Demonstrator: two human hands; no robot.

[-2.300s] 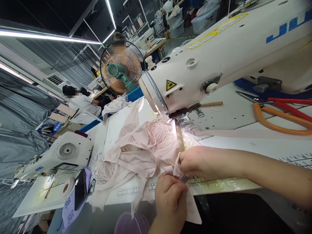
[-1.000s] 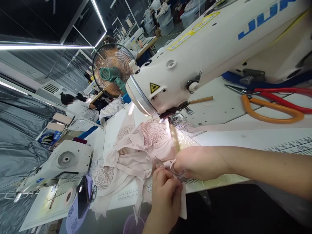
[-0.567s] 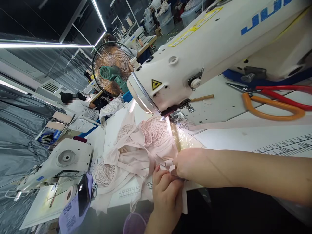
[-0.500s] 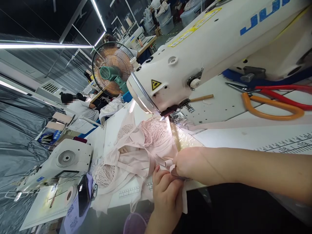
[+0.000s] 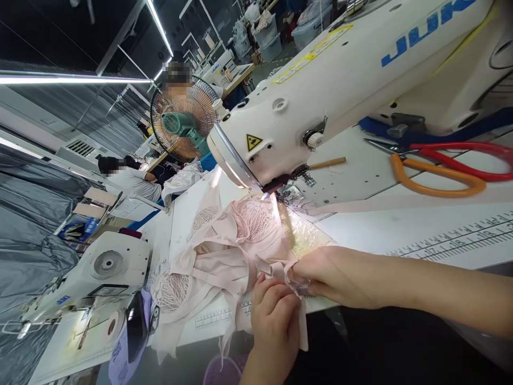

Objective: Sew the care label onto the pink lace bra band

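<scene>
A pale pink lace bra (image 5: 256, 219) lies in loose folds on the table, one lace part under the needle end of the sewing machine (image 5: 288, 117). At the table's front edge, my left hand (image 5: 276, 310) is closed on the bra's fabric, fingers curled over it. Just to its right, my right hand (image 5: 320, 270) pinches a narrow pink strap (image 5: 289, 270) of the bra. Its fingertips are partly hidden by the fabric. A yellowish, shiny sheet (image 5: 302, 235) lies beyond my right hand.
Red-handled snips (image 5: 460, 152) and orange-handled scissors (image 5: 441, 179) lie right of the machine head. A printed ruler (image 5: 460, 240) runs along the table. At left are a phone (image 5: 137, 321) and a second sewing machine (image 5: 100, 264). A fan (image 5: 180, 123) and other people are farther back.
My right hand has turned and drawn slightly away from my left, its fingers now showing at the strap. My left hand stays nearly in place. A person's head has appeared behind the fan.
</scene>
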